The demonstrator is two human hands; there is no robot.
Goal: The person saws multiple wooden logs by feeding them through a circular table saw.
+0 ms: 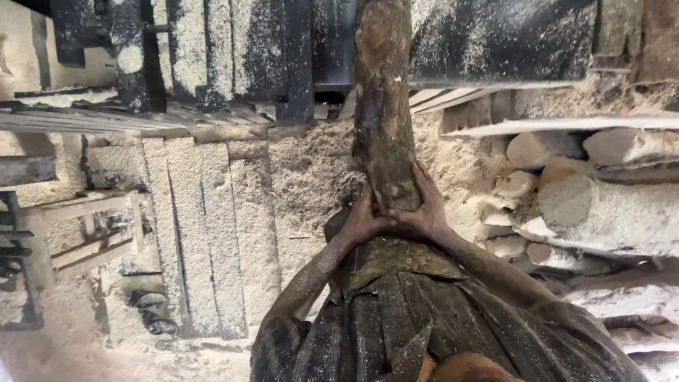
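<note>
Sawdust-coated planks [205,233] cover the floor, with cut logs [601,205] stacked to the right. Reaching from the dark machine [495,35] toward the person's chest is a rough bark-covered log [382,106]; both hands, left [364,221] and right [426,205], clasp its near end.

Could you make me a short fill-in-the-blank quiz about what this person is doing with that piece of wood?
1. Both hands grip the near end of a long, bark-covered ____.
2. The left hand and right hand hold the log, which points ____ from the person.
3. The floor is covered in pale ____.
4. Cut logs are stacked on the person's ____ side.

Missing words: log; away; sawdust; right
</note>
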